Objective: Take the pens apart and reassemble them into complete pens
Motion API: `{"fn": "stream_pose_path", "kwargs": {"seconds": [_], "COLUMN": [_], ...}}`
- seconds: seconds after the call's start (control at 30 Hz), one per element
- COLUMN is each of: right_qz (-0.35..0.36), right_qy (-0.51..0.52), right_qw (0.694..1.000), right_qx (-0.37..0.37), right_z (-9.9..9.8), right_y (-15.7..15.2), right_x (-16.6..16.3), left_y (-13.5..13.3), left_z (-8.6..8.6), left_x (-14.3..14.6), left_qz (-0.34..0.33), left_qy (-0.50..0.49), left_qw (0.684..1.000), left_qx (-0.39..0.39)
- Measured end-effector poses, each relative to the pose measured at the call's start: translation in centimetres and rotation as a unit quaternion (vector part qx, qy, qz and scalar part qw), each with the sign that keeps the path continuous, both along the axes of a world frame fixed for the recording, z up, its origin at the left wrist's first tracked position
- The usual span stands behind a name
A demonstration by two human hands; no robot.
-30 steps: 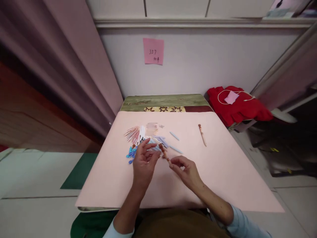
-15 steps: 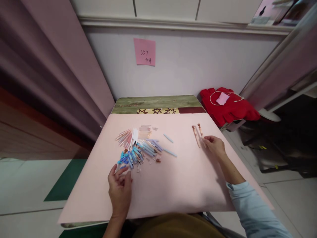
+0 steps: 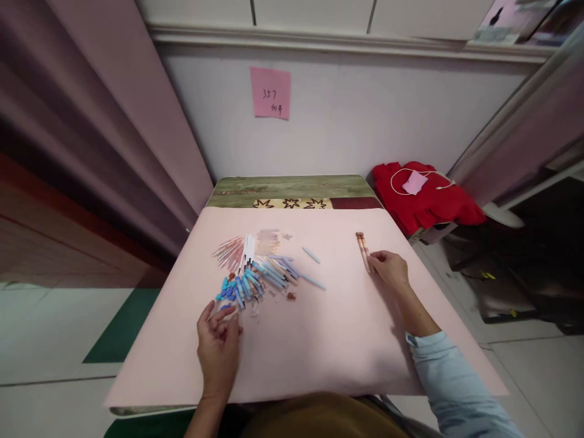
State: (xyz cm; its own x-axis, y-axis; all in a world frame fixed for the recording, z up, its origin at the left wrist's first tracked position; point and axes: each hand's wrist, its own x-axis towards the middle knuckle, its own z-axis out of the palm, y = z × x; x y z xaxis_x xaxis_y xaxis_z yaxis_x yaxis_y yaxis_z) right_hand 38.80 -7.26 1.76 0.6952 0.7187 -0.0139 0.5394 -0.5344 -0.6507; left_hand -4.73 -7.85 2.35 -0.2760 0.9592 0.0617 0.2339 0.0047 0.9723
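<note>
On the right of the pink-covered table (image 3: 301,353), two pale pens with brown tops (image 3: 362,246) lie side by side, nearly touching. The fingertips of my right hand (image 3: 390,269) pinch the lower end of the right-hand pen. My left hand (image 3: 219,350) rests at the near left with its fingers loosely curled and apart, holding nothing that I can see. Just beyond it are small blue pieces (image 3: 225,289) and a heap of blue pen barrels (image 3: 246,287). Light purple barrels (image 3: 287,267) lie farther right in the same heap.
Behind the heap are pinkish thin sticks (image 3: 230,252), white sticks (image 3: 249,246) and clear pale tubes (image 3: 267,241). Two light blue pieces, one a short tapered piece (image 3: 311,254), lie mid-table. Red cloth (image 3: 424,201) with a white cable sits past the right far corner.
My right hand has moved slightly left, bringing the right-hand pen up against the other one and level with it. My left hand has hardly moved.
</note>
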Motion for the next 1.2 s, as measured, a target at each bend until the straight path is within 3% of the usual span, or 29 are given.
{"fn": "stream_pose_path", "kwargs": {"seconds": [0.4, 0.47, 0.53, 0.57, 0.63, 0.7, 0.8, 1.0, 1.1, 1.2], "right_qz": [-0.004, -0.046, -0.074, -0.062, 0.012, 0.100, 0.167, 0.291, 0.311, 0.284], "right_qy": [-0.024, -0.040, -0.007, 0.032, 0.111, 0.166, 0.175, -0.033, -0.099, -0.114], "right_qw": [1.000, 0.996, 0.975, 0.957, 0.931, 0.924, 0.929, 0.937, 0.933, 0.941], "right_qx": [0.000, 0.064, 0.210, 0.280, 0.348, 0.328, 0.280, 0.189, 0.154, 0.146], "right_z": [0.8, 1.6, 2.7, 3.1, 3.8, 4.0, 3.4, 1.7, 1.5, 1.6], "right_y": [-0.8, -0.7, -0.2, 0.1, 1.0, 1.8, 2.7, 2.3, 1.8, 1.6], "right_x": [-0.1, -1.3, -3.6, -5.2, -8.7, -12.1, -16.0, -19.6, -19.9, -19.3], "left_y": [-0.3, -0.4, -0.5, -0.5, -0.6, -0.7, -0.9, -0.7, -0.4, -0.2], "left_z": [-0.7, -0.7, -0.7, -0.7, -0.7, -0.7, -0.9, -1.2, -1.4, -1.5], "left_x": [-0.2, -0.1, 0.0, 0.0, 0.1, 0.1, -0.1, -0.1, -0.1, 0.1], "left_qz": [-0.003, -0.002, -0.002, -0.001, 0.001, 0.006, 0.018, 0.044, 0.047, 0.056], "left_qy": [-0.017, -0.020, -0.017, -0.015, -0.013, -0.015, -0.030, -0.076, -0.106, -0.138], "left_qw": [1.000, 1.000, 1.000, 1.000, 1.000, 1.000, 0.999, 0.996, 0.993, 0.988], "left_qx": [0.008, 0.011, 0.012, 0.014, 0.019, 0.023, 0.025, 0.032, 0.035, 0.041]}}
